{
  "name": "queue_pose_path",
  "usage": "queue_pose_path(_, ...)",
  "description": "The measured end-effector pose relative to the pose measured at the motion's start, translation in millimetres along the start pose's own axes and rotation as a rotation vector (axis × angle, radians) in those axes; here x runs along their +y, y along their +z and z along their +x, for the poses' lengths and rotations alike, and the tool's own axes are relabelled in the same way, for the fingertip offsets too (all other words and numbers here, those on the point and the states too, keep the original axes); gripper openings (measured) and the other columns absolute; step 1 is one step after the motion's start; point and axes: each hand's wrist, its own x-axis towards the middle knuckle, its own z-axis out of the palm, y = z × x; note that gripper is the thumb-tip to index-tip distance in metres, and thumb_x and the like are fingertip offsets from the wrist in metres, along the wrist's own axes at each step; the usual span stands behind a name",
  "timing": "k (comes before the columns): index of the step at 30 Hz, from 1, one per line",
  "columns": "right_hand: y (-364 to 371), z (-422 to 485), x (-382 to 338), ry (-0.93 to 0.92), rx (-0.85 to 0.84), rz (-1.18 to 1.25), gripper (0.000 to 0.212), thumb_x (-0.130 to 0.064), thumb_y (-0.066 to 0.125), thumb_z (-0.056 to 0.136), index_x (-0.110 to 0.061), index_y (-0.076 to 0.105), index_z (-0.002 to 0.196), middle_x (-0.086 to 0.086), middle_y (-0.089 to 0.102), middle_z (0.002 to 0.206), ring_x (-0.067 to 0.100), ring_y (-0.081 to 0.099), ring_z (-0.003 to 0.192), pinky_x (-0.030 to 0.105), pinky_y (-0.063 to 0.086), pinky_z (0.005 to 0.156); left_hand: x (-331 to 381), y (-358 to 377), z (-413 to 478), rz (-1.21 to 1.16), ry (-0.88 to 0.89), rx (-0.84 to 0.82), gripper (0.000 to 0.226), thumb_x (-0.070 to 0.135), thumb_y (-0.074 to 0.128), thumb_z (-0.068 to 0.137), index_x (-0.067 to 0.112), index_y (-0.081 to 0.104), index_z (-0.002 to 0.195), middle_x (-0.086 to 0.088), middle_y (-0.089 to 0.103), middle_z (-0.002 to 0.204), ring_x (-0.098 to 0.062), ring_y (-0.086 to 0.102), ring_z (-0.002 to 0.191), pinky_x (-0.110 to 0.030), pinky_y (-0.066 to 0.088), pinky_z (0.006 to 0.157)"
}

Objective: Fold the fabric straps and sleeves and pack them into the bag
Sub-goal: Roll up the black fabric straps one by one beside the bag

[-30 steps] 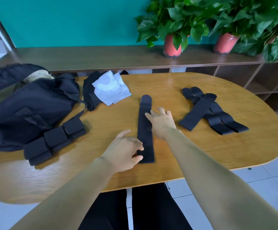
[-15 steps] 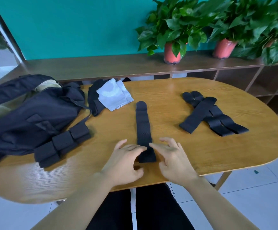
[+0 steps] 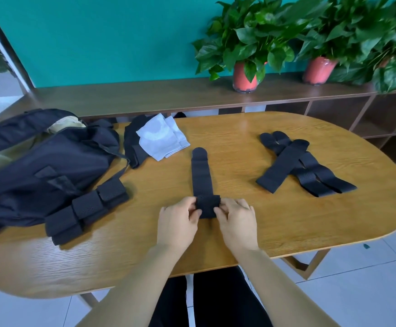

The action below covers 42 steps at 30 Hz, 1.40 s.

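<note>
A long black fabric strap [image 3: 201,173] lies lengthwise in the middle of the wooden table [image 3: 274,227]. Its near end is folded over. My left hand [image 3: 179,220] pinches the left side of that fold and my right hand [image 3: 238,219] pinches the right side. A dark bag [image 3: 38,171] lies open at the left. Three folded black straps [image 3: 87,208] rest against its near edge. A pile of unfolded black straps [image 3: 298,166] lies crossed at the right. White sleeves [image 3: 161,136] lie on a black fabric piece [image 3: 133,147] behind the strap.
A low wooden shelf [image 3: 168,97] runs behind the table, carrying two potted plants [image 3: 245,74] in red pots. My legs show under the table's near edge. White floor tiles lie around the table.
My right hand came back from the strap's middle to its near end. Both hands took hold of that end and folded it over away from me.
</note>
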Motion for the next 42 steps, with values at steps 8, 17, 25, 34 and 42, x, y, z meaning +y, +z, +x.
queue_pose_path(8,10,4,-9,0.02,0.044,-0.208,0.018,-0.02,0.08,0.071,-0.02,0.066,0.06,-0.005,0.058,0.052,0.021,0.056,0.064,0.028,0.034,0.055,0,3,6,0.025,-0.082,-0.036,0.034,0.025,0.062,0.09,0.017,0.063,0.123,0.002,0.073,0.103,-0.015,0.067,0.092,-0.037,0.051,0.087)
queue_pose_path(17,9,8,-15,-0.019,0.001,-0.348,0.022,-0.021,0.085,0.063,-0.019,0.066,0.053,-0.002,0.054,0.047,0.024,0.054,0.061,0.028,0.032,0.054,-1,1,7,0.052,-0.052,-0.08,0.038,0.023,0.058,0.091,0.022,0.06,0.129,0.005,0.07,0.099,-0.012,0.064,0.088,-0.023,0.05,0.079)
queue_pose_path(25,9,11,-18,-0.11,-0.04,-0.506,0.029,-0.025,0.084,0.064,-0.016,0.061,0.05,0.002,0.054,0.05,0.025,0.053,0.058,0.028,0.027,0.053,4,-9,11,0.361,0.102,-0.237,0.045,0.03,0.044,0.097,0.028,0.044,0.142,0.001,0.049,0.115,-0.017,0.054,0.097,-0.026,0.041,0.079)
queue_pose_path(34,-4,2,4,-0.351,-0.09,-0.214,0.042,-0.011,0.056,0.07,-0.009,0.068,0.11,0.002,0.063,0.109,0.023,0.056,0.103,0.033,0.047,0.075,-4,-18,15,0.343,0.238,-0.425,0.065,0.044,0.05,0.084,0.021,0.042,0.144,0.006,0.034,0.152,-0.017,0.029,0.138,-0.03,0.024,0.111)
queue_pose_path(42,-18,-3,11,-0.417,-0.243,-0.098,0.034,-0.026,0.066,0.071,-0.015,0.073,0.103,-0.008,0.069,0.105,0.012,0.049,0.11,0.03,0.045,0.083,-20,-29,11,0.209,0.277,-0.5,0.061,0.029,0.058,0.08,0.023,0.049,0.14,0.009,0.042,0.148,-0.012,0.033,0.137,-0.022,0.024,0.113)
